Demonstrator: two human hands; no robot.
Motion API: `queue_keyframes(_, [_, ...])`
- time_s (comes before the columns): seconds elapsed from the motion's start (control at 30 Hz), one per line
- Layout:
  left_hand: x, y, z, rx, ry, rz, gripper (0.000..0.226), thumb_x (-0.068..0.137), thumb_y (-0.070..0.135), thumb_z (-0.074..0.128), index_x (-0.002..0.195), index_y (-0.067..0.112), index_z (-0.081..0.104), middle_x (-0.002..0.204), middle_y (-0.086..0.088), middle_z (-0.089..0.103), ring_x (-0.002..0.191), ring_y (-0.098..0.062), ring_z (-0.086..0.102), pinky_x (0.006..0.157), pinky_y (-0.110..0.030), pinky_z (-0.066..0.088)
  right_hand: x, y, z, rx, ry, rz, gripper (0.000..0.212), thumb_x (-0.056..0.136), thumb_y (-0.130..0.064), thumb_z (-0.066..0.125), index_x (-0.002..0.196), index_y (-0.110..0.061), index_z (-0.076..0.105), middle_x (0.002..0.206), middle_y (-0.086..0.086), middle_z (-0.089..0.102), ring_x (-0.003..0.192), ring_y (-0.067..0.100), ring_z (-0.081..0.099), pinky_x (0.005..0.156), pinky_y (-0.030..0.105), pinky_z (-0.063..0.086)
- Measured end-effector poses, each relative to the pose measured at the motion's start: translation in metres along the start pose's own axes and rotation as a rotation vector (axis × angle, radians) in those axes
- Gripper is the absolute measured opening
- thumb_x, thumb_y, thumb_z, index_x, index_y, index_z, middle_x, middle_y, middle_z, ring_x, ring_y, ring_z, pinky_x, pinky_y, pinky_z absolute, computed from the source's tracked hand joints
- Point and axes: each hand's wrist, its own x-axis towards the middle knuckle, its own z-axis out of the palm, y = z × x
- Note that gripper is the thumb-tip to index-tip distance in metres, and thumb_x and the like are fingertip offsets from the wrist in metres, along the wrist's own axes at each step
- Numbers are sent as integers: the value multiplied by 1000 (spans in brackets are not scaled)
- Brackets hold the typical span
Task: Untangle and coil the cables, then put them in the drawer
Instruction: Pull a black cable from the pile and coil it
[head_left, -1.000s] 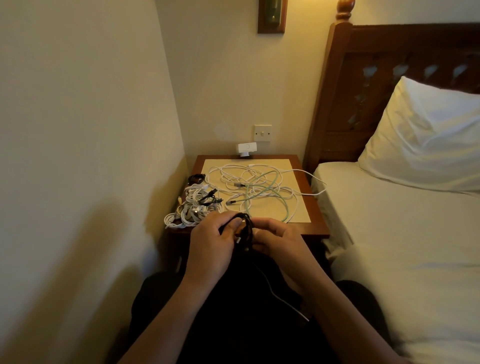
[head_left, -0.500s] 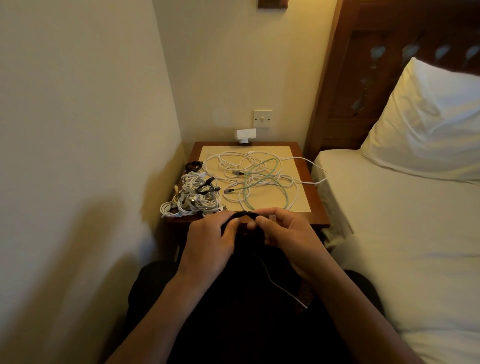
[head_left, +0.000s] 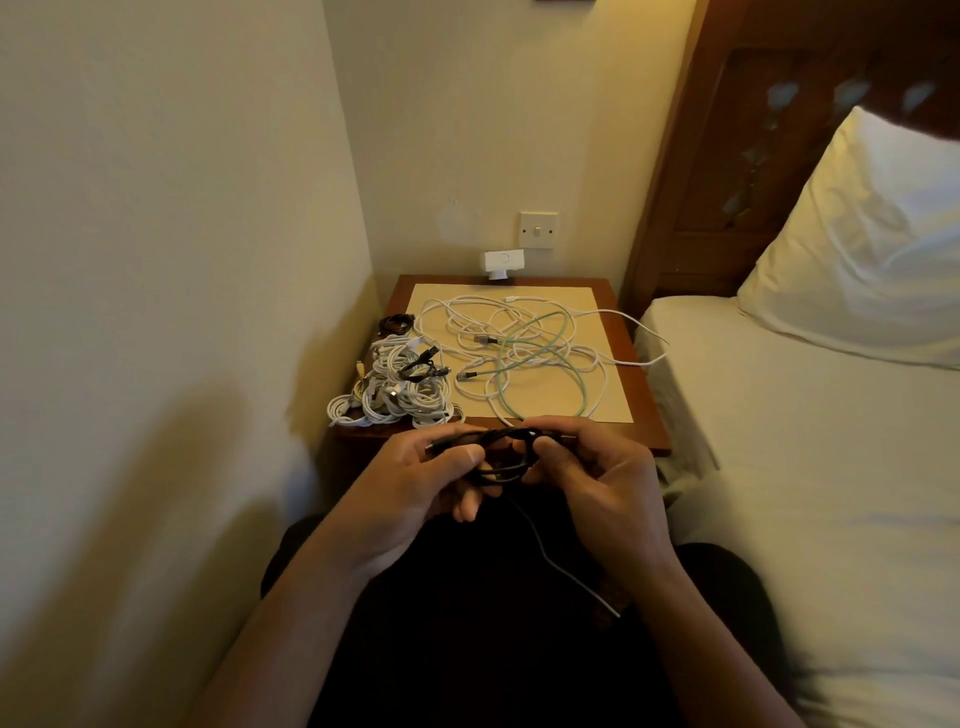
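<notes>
Coiling step: my left hand (head_left: 415, 483) and right hand (head_left: 597, 478) pinch the thin black cable coil (head_left: 501, 452). Tail (head_left: 561, 566) apparently loose; next, wind it in.

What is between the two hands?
A black cable, looped in a coil; the left hand and right hand both grip it. Seen in the head view.

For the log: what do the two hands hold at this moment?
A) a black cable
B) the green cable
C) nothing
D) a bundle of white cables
A: the left hand and the right hand both grip a black cable looped between them in front of the bedside table. The green cable lies on the table, untouched.
</notes>
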Motion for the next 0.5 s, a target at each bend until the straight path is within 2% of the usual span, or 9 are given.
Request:
queue_keyframes(0.03, [-2,0,-2,65,1,28,23,100,11,57,120,12,70,83,-16,71,60,-16,58,59,-22,50,-1,-2,1,122,-25,64,26,98,-3,64,117,-16,74,103,-2,79,95,17,76,81,29,62])
queue_keyframes(0.07, [-2,-2,-5,233,43,77,23,101,13,59,120,18,71,80,-9,72,61,-15,61,62,-22,51,-1,-5,2,213,-42,122,25,97,-1,63,115,-14,75,105,1,79,98,20,76,82,32,63])
queue_keyframes(0.13, [2,-8,-13,662,224,194,22,100,15,61,115,29,72,74,4,72,63,-10,66,65,-17,52,0,-6,1,352,-14,232,21,97,-3,62,111,-11,76,103,8,79,96,24,77,81,35,64])
queue_keyframes(0.17, [4,-11,-18,768,326,215,23,98,16,62,113,31,72,75,8,71,65,-8,67,65,-17,52,1,-6,-3,415,33,284,19,98,-5,60,110,-10,75,100,10,79,92,24,77,78,34,65])
queue_keyframes(0.23, [7,-16,-27,684,467,165,24,99,15,60,114,30,71,79,8,73,65,-9,68,64,-21,53,5,-7,-13,422,124,311,18,99,-10,58,110,-9,72,96,11,79,88,25,77,75,32,64])
queue_keyframes(0.3, [7,-21,-30,538,486,126,23,101,15,58,115,30,69,85,6,75,64,-14,69,64,-26,56,6,-5,-16,327,121,294,18,99,-12,59,110,-11,72,96,9,78,90,24,77,78,34,64])
queue_keyframes(0.4, [5,-23,-16,514,450,176,23,102,14,57,112,32,69,84,3,75,65,-18,70,63,-27,57,2,-2,0,222,15,315,17,101,-22,61,112,-18,72,103,1,78,98,18,75,83,36,63])
queue_keyframes(0.5, [4,-25,2,512,408,195,23,101,14,59,115,27,70,85,3,76,67,-14,72,63,-24,57,-1,2,17,198,-123,371,23,99,-31,66,120,-23,69,106,-4,77,97,16,75,82,35,64])
